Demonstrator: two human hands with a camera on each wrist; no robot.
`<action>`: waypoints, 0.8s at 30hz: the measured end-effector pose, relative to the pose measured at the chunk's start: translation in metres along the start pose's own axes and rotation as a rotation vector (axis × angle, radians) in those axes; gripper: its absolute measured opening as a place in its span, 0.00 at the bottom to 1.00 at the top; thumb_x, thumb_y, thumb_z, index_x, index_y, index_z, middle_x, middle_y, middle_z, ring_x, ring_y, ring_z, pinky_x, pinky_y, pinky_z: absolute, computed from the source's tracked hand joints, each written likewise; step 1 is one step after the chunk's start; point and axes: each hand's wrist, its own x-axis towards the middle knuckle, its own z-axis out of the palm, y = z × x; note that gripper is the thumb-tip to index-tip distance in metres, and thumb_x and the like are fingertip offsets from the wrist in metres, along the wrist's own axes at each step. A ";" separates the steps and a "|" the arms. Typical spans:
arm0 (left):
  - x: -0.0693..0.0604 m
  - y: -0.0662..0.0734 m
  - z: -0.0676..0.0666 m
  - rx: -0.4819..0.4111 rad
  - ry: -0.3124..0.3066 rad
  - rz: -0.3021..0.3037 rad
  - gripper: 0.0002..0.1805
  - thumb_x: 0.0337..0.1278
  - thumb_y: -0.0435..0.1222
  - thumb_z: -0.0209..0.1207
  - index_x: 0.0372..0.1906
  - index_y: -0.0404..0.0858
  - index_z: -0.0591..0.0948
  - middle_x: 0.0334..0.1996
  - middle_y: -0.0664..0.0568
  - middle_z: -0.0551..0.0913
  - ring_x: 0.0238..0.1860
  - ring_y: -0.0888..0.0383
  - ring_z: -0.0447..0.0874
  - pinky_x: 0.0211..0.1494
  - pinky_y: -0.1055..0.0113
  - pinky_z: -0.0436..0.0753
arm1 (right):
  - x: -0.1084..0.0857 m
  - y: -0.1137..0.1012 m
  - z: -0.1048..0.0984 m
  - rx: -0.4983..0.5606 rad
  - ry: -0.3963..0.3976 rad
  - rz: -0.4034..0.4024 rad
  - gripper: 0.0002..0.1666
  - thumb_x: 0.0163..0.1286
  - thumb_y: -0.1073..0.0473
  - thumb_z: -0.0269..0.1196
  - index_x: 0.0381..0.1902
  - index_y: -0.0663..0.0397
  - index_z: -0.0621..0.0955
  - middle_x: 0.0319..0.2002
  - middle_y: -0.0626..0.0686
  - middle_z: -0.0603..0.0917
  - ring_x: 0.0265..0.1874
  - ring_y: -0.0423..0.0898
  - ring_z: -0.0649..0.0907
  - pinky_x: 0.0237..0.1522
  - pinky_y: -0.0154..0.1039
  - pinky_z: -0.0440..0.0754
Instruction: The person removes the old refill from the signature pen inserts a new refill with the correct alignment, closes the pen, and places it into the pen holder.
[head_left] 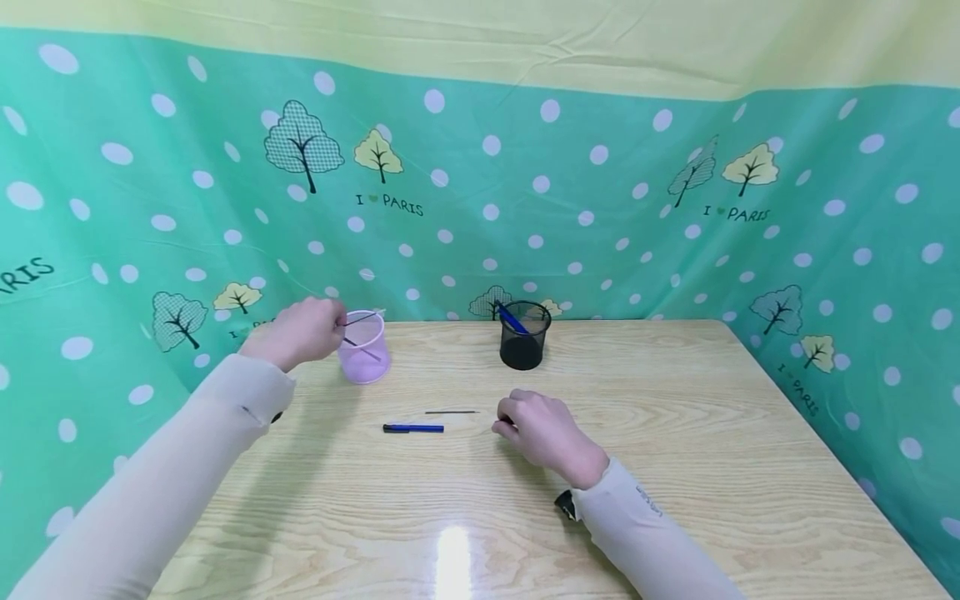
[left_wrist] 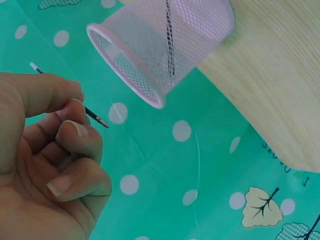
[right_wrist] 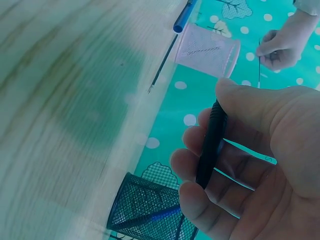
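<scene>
Along the tabletop's (head_left: 675,408) back edge stand two mesh pen cups, a lilac cup (head_left: 364,367) toward the left and a black cup (head_left: 522,350) well apart from it, with open wood between them and out to the right edge. The left hand (head_left: 303,331), fingers curled, pinches one of three thin refills beside the lilac cup's rim; the second (left_wrist: 170,50) leans inside that cup, and the third (head_left: 450,412) lies near one blue pen (head_left: 418,428), just left of the right hand (head_left: 542,429), which is curled round one black pen (right_wrist: 211,145).
</scene>
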 end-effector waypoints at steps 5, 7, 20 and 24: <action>-0.002 0.007 0.003 -0.026 0.022 0.022 0.07 0.53 0.26 0.49 0.30 0.36 0.77 0.24 0.49 0.76 0.26 0.52 0.72 0.29 0.61 0.72 | 0.000 0.000 0.000 0.007 0.012 -0.009 0.08 0.64 0.50 0.65 0.28 0.42 0.80 0.24 0.39 0.72 0.22 0.37 0.71 0.20 0.33 0.69; -0.002 0.009 0.005 -0.038 0.030 0.029 0.06 0.53 0.26 0.48 0.29 0.36 0.76 0.24 0.49 0.75 0.25 0.52 0.72 0.29 0.62 0.72 | 0.000 0.000 0.000 0.007 0.014 -0.011 0.08 0.65 0.49 0.65 0.28 0.42 0.80 0.24 0.39 0.72 0.22 0.36 0.71 0.20 0.33 0.69; -0.004 0.031 0.014 -0.172 0.090 0.078 0.03 0.55 0.29 0.53 0.33 0.34 0.76 0.22 0.49 0.74 0.23 0.55 0.69 0.26 0.64 0.71 | -0.001 0.001 -0.002 0.004 0.004 -0.015 0.07 0.64 0.50 0.65 0.28 0.42 0.80 0.25 0.39 0.72 0.22 0.36 0.71 0.20 0.33 0.69; -0.007 0.039 0.021 -0.211 0.113 0.125 0.01 0.54 0.28 0.54 0.31 0.35 0.75 0.21 0.51 0.71 0.23 0.56 0.68 0.27 0.64 0.69 | 0.000 0.001 -0.001 0.007 0.004 -0.020 0.07 0.64 0.50 0.65 0.28 0.43 0.80 0.25 0.39 0.72 0.22 0.36 0.71 0.20 0.33 0.69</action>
